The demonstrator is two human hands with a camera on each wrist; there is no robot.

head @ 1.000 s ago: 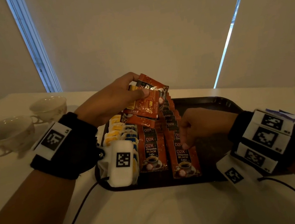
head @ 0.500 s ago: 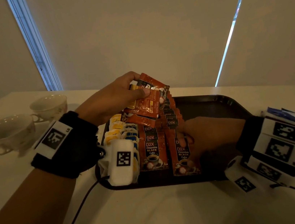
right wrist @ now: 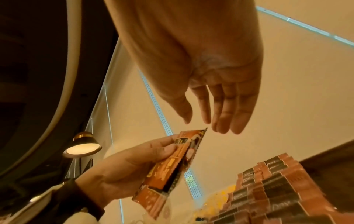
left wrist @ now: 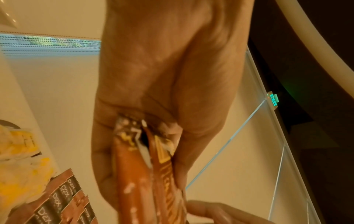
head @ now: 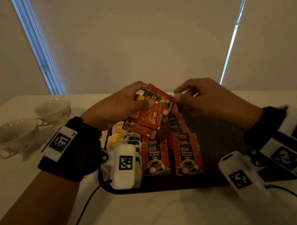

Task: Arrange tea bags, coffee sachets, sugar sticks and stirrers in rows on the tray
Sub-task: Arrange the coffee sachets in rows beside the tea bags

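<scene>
The left hand (head: 116, 107) holds a small stack of coffee sachets (head: 150, 110) above the far part of the tray (head: 222, 140), thumb on top and fingers curled underneath. The right hand (head: 204, 96) reaches for the stack's near corner; seen from the right wrist, its fingers (right wrist: 228, 112) are fairly straight, thumb apart, and it holds nothing, the tips just short of the top sachet's edge.

To do this step well, the right hand should pinch only the top sachet by its corner and slide it off while the left keeps the rest clamped, so that none slip. It then belongs at the far end of a sachet row (head: 186, 151), label up, overlapping like its neighbours.

Two sachet rows already lie on the tray beside the tea bags (head: 120, 137), which the left wrist device partly hides. How many sachets are left in the stack cannot be told. No sugar sticks or stirrers can be made out. The light is dim, and the right wrist covers the tray's right end. Two cups (head: 13, 135) stand on the tabletop (head: 159, 221) at the left.
</scene>
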